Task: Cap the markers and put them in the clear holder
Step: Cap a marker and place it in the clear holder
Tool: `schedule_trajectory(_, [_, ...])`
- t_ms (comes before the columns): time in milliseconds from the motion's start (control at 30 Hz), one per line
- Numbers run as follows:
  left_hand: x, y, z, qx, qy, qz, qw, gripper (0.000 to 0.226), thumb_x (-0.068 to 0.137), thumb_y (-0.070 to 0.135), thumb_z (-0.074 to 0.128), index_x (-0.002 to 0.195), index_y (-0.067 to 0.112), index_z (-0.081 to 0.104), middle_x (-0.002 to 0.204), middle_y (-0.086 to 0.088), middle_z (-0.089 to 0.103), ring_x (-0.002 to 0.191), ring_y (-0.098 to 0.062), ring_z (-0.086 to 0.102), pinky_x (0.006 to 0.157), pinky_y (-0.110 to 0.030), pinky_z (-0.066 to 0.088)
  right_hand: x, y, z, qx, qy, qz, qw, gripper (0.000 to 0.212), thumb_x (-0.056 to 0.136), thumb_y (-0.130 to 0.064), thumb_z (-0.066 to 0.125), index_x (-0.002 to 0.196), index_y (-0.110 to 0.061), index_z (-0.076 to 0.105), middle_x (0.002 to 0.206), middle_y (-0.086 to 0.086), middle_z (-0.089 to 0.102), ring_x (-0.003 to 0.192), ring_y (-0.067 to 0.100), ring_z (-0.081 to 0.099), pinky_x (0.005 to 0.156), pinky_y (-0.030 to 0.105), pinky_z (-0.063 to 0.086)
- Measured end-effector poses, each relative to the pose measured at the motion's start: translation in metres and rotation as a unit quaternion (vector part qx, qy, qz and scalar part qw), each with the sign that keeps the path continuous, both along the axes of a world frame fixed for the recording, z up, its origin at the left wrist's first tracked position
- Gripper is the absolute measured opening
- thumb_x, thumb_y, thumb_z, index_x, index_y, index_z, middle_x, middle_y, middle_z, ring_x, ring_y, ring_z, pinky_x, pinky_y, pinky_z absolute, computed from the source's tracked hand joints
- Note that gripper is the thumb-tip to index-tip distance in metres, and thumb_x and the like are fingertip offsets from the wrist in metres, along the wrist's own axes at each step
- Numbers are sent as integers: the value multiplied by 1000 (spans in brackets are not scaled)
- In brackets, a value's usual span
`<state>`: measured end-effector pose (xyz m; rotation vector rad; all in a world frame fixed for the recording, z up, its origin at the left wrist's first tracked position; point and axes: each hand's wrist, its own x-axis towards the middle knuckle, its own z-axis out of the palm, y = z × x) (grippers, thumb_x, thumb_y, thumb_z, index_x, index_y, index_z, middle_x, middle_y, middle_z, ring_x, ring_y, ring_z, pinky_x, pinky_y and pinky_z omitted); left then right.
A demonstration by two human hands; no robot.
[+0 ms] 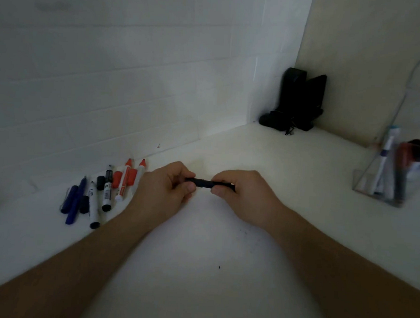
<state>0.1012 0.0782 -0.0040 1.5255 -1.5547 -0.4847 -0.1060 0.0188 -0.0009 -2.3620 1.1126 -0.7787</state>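
Observation:
A black marker (204,183) lies level between both hands over the middle of the white table. My left hand (165,187) pinches its left end, where the cap sits; my right hand (241,191) grips its barrel. Whether the cap is fully seated is hidden by the fingers. To the left, near the wall, lie several loose markers and caps: two red markers (125,178), black-and-white markers (107,187), blue markers (73,202) and a red cap (117,179). The clear holder (363,182) stands at the right edge with several markers upright in it.
A black device (296,102) stands in the far corner where the white brick wall meets the beige side panel. Bare white table surface (211,256) lies between my forearms and toward the holder.

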Motion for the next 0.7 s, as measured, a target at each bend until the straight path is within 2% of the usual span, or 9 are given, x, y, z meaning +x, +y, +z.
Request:
schedule_trajectory(100, [-6, 2, 5, 5, -16, -1, 1000, 13, 87, 26, 73, 92, 37, 68, 70, 11, 71, 64, -11, 66, 69, -39, 56, -2, 2, 7, -6, 31, -14, 999, 15, 96, -41, 59, 105, -39, 71, 84, -12, 68, 82, 11, 60, 80, 40, 51])
schedule_trajectory(167, [-11, 0, 11, 12, -14, -16, 1000, 16, 87, 23, 75, 92, 38, 72, 75, 10, 69, 69, -14, 66, 72, -42, 56, -6, 4, 21, -43, 104, -26, 993, 18, 96, -48, 56, 107, -42, 68, 87, -14, 67, 89, 14, 57, 87, 41, 44])
schedule_trajectory(233, [-21, -5, 23, 7, 10, -32, 999, 18, 85, 22, 78, 92, 39, 75, 78, 12, 69, 75, -17, 67, 76, -43, 55, -19, 5, 42, -52, 125, -21, 991, 21, 94, -50, 57, 106, -39, 70, 89, -11, 70, 86, 15, 59, 85, 41, 48])
schedule_trajectory(367, [-76, -25, 60, -43, 147, -62, 986, 27, 85, 13, 78, 90, 39, 78, 84, 5, 78, 73, -13, 70, 79, -36, 58, -80, 3, 90, -106, 93, -62, 988, 17, 92, -41, 67, 99, -31, 77, 83, -6, 65, 79, 13, 58, 74, 34, 47])
schedule_trajectory(467, [-137, -45, 85, -68, 210, -109, 969, 29, 90, 3, 69, 93, 31, 76, 90, 3, 79, 81, -13, 72, 82, -35, 59, -147, 3, 119, -135, -29, -151, 979, 9, 89, -30, 74, 97, -26, 76, 84, -8, 65, 70, 7, 56, 71, 26, 45])
schedule_trajectory(567, [-201, -61, 97, -98, 75, -157, 980, 25, 92, 17, 68, 102, 39, 75, 99, 19, 74, 89, -1, 68, 83, -18, 53, -216, -3, 136, -152, -163, -282, 933, 14, 89, -25, 75, 103, -26, 74, 82, -10, 68, 68, 10, 65, 70, 27, 54])
schedule_trajectory(600, [-223, -63, 101, -103, 23, -175, 979, 26, 93, 20, 67, 109, 39, 73, 105, 25, 69, 94, 3, 64, 84, -12, 48, -236, -6, 138, -151, -191, -312, 918, 17, 90, -26, 74, 108, -27, 73, 83, -10, 69, 68, 7, 66, 65, 22, 55])
schedule_trajectory(633, [-244, -65, 105, -111, -22, -195, 974, 28, 94, 21, 65, 117, 36, 69, 112, 26, 63, 102, 4, 60, 91, -11, 45, -253, -10, 139, -151, -198, -334, 909, 21, 92, -26, 72, 113, -27, 70, 85, -10, 70, 67, 3, 65, 59, 14, 52])
schedule_trajectory(700, [-283, -74, 107, -153, -125, -227, 954, 37, 95, 24, 62, 132, 28, 61, 130, 15, 57, 122, -6, 51, 110, -27, 40, -275, -17, 133, -157, -150, -355, 909, 36, 92, -25, 71, 126, -30, 61, 90, -11, 69, 66, 1, 65, 55, 9, 48])
